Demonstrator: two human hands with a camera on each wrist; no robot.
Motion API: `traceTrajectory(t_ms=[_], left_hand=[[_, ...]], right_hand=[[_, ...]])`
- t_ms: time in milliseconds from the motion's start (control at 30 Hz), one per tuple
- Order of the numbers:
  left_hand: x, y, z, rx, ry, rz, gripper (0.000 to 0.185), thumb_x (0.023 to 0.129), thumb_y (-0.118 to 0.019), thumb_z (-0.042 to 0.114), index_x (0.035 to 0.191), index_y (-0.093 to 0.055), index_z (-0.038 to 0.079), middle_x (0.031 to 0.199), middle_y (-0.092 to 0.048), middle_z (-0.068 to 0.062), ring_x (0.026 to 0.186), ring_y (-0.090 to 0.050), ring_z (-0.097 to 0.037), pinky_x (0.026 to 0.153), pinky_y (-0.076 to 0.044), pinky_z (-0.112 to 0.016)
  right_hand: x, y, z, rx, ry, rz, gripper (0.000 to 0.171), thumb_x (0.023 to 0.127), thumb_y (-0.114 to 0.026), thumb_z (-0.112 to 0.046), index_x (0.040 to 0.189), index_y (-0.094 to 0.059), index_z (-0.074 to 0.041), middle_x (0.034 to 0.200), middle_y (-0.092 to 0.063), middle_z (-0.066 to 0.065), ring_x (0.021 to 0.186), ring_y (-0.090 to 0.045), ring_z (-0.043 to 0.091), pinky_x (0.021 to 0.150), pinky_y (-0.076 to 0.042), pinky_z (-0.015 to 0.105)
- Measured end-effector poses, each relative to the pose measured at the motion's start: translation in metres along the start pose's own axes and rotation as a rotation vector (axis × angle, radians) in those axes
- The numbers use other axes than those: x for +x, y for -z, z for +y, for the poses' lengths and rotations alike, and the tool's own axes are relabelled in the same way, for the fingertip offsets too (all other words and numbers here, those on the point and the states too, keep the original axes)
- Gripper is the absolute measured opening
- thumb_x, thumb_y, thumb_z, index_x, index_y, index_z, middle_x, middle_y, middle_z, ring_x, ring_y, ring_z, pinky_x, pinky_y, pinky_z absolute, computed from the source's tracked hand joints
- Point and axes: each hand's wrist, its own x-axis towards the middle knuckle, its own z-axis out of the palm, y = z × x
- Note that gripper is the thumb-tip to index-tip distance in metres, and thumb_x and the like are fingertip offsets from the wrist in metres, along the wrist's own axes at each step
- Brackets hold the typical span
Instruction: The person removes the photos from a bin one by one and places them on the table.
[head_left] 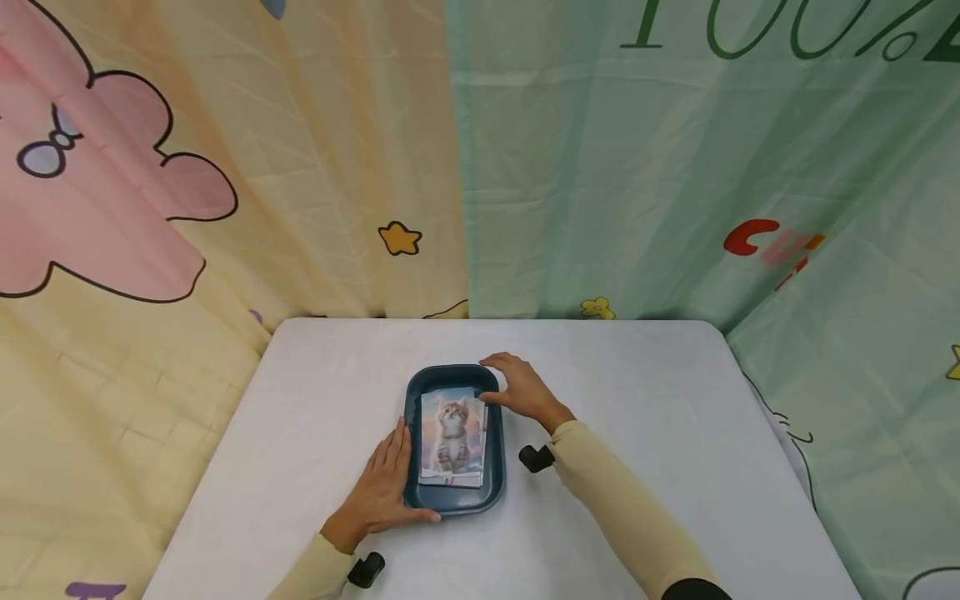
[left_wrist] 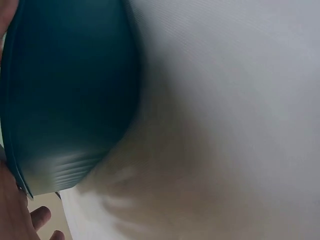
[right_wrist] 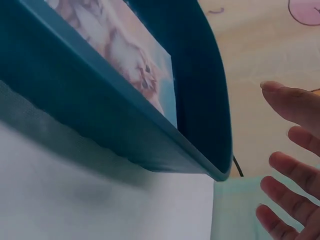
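Note:
A dark blue-green rectangular tray (head_left: 457, 502) with rounded corners sits at the middle of the white table. Inside it lies a small stack of cards (head_left: 452, 437), the top one picturing a kitten. Along the tray's left side my left hand (head_left: 381, 490) rests with fingers straight, its thumb at the near edge. My right hand (head_left: 527, 392) hovers by the far right corner, fingers spread and loosely bent; the right wrist view shows a gap between its fingers (right_wrist: 295, 175) and the tray wall (right_wrist: 207, 95). The left wrist view shows mostly the tray's outer side (left_wrist: 75, 95).
The white tabletop (head_left: 637, 400) extends around the tray. Behind it hang a yellow curtain (head_left: 337, 150) and a green curtain (head_left: 585, 183), both with printed figures. A black wrist device (head_left: 536, 458) sits by the right sleeve, another (head_left: 366, 571) by the left.

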Motion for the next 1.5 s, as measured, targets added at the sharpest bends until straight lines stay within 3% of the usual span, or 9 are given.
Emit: traceTrajectory(t_ms=[200,400,700,933,1200,1500], left_hand=[[0.001,0.0,0.0,0.012,-0.004,0.001,0.141,0.06,-0.064,0.084,0.151,-0.006,-0.007,0.159,0.004,-0.023,0.145,-0.01,-0.041,0.114,-0.015,-0.056],[0.003,-0.004,-0.001,0.01,0.008,0.004,0.143,0.058,-0.063,0.085,0.151,-0.005,-0.007,0.159,0.005,-0.023,0.145,-0.008,-0.04,0.115,-0.014,-0.056],[0.004,-0.004,0.0,-0.036,0.014,-0.004,0.146,0.056,-0.067,0.083,0.151,-0.002,-0.006,0.159,0.008,-0.022,0.146,-0.005,-0.038,0.115,-0.013,-0.055],[0.005,-0.005,0.0,-0.026,0.009,0.0,0.144,0.056,-0.067,0.083,0.152,-0.004,-0.006,0.159,0.007,-0.022,0.145,-0.007,-0.039,0.114,-0.013,-0.058],[0.004,-0.004,0.0,-0.035,-0.007,0.003,0.142,0.058,-0.067,0.082,0.152,-0.006,-0.006,0.159,0.007,-0.024,0.144,-0.008,-0.043,0.113,-0.014,-0.059],[0.003,-0.003,-0.001,-0.039,-0.014,0.028,0.142,0.058,-0.065,0.083,0.151,-0.006,-0.006,0.159,0.005,-0.024,0.144,-0.01,-0.042,0.112,-0.018,-0.058]], right_hand=[[0.012,-0.022,-0.005,0.015,0.056,-0.071,0.053,0.086,-0.074,-0.023,0.132,-0.056,-0.004,0.133,-0.053,0.014,0.123,-0.05,0.031,0.104,-0.039,0.047],[0.02,-0.038,-0.01,0.051,0.04,-0.114,0.047,0.089,-0.07,-0.02,0.131,-0.057,-0.002,0.134,-0.053,0.016,0.125,-0.049,0.032,0.105,-0.038,0.046],[0.028,-0.058,-0.012,-0.033,0.001,-0.07,0.046,0.087,-0.073,-0.023,0.127,-0.061,-0.004,0.124,-0.06,0.011,0.119,-0.054,0.027,0.104,-0.04,0.041],[0.032,-0.071,-0.023,0.04,-0.105,-0.052,0.044,0.088,-0.072,-0.018,0.127,-0.06,-0.002,0.128,-0.057,0.015,0.12,-0.053,0.03,0.101,-0.043,0.043],[0.025,-0.095,-0.022,-0.054,-0.151,-0.047,0.042,0.088,-0.07,-0.018,0.126,-0.062,-0.002,0.129,-0.059,0.014,0.122,-0.052,0.031,0.105,-0.034,0.051],[0.019,-0.098,-0.027,-0.08,-0.082,-0.025,0.035,0.085,-0.073,-0.018,0.117,-0.069,-0.006,0.116,-0.068,0.008,0.111,-0.06,0.027,0.099,-0.038,0.048]])
